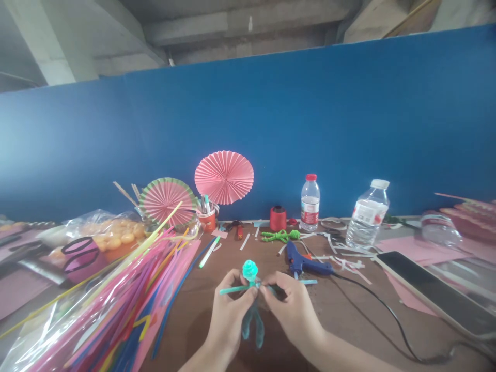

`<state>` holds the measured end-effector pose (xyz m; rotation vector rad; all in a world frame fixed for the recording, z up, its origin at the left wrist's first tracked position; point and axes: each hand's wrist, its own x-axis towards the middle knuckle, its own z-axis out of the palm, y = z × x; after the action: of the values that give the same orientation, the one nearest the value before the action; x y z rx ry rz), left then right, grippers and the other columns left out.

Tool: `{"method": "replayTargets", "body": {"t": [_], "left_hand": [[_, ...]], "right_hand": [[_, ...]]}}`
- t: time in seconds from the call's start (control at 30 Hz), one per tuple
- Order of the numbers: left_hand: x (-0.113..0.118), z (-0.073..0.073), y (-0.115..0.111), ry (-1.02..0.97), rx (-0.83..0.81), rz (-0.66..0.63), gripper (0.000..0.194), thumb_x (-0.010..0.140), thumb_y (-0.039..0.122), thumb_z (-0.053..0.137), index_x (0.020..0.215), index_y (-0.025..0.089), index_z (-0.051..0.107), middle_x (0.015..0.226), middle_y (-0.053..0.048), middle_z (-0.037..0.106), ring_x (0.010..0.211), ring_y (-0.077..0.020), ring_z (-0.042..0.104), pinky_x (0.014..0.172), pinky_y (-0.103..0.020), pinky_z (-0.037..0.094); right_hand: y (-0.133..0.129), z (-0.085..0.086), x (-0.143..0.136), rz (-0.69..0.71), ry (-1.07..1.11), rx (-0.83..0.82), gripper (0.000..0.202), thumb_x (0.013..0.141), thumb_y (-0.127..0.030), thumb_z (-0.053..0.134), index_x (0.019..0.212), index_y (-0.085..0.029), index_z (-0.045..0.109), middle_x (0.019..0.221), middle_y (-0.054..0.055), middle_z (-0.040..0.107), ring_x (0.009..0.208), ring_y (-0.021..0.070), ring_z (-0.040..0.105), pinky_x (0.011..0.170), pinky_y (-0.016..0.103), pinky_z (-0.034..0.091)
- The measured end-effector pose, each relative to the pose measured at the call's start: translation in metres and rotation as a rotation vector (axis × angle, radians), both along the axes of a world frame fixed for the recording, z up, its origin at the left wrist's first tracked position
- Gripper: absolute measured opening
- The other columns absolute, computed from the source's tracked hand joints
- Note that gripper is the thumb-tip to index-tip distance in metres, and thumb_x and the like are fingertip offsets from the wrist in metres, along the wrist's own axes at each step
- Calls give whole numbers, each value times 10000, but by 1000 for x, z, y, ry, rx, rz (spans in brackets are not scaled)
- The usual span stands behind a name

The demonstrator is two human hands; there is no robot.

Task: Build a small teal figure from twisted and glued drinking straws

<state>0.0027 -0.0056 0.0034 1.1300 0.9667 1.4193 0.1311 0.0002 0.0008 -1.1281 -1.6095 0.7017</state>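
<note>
A small teal figure [250,270] with a coiled round head stands up between my hands, its two fuzzy legs [258,330] hanging below. My left hand [233,305] is closed on it near the neck, thumb and fingers pinching. A straight teal strip [233,290] sticks out to the left across that hand. My right hand [289,299] pinches at the same spot from the right, its fingertips almost touching my left thumb. What exactly the right fingertips hold is too small to make out.
Colourful pipe cleaners [127,305] spread at the left. A blue glue gun [306,262] with a black cord lies right of my hands. Farther right are a phone [437,292] and a tilted bottle [368,217]. Paper fans [225,177] and a red-capped bottle [310,204] stand behind.
</note>
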Motion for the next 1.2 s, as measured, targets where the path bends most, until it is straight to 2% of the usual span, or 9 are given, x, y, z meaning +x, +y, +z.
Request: {"method": "replayTargets", "body": {"t": [0.3,0.57,0.67,0.77,0.9,1.1,1.2], "left_hand": [[4,3,-3,-270,-106,-112,181,691,118,621,633,163,455,588,43,494,522,-70,461,508,-183,362],[4,3,-4,-329,-207,-130,179,652,116,635,614,170,470,562,42,506,501,-84,483,510,-200,373],[4,3,-4,-361,-230,-157,164,646,99,627,612,165,480,576,31,531,510,-88,498,523,-210,384],[3,4,-5,-370,-253,-172,149,635,83,621,611,159,496,573,27,541,509,-86,504,524,-207,386],[2,3,-5,-362,-287,-188,132,614,64,614,611,154,516,561,27,532,503,-90,506,515,-205,385],[3,5,-2,-359,-287,-145,129,609,80,625,602,159,523,542,36,527,483,-86,494,508,-201,385],[3,4,-1,-365,-250,-140,119,627,60,606,610,153,533,551,34,533,501,-81,502,530,-196,390]], "right_hand": [[6,0,12,112,-268,520,151,816,-158,461,715,-174,573,637,23,558,609,132,492,577,231,386],[11,2,21,199,-513,741,138,851,-137,422,822,-151,556,667,41,557,602,143,454,566,267,381],[12,3,25,245,-577,832,167,859,-130,398,919,-126,554,677,55,568,602,150,461,557,280,389],[13,6,29,301,-646,859,209,864,-125,376,987,-106,544,706,70,582,611,158,463,553,289,396],[15,9,32,366,-719,865,210,866,-123,365,927,-110,565,693,67,580,596,156,457,530,285,386],[15,2,25,256,-504,733,155,855,-149,413,906,-151,559,723,53,588,637,148,489,597,279,417],[14,-5,22,245,-453,704,152,844,-137,433,932,-158,555,744,54,594,649,148,497,606,277,424]]}}
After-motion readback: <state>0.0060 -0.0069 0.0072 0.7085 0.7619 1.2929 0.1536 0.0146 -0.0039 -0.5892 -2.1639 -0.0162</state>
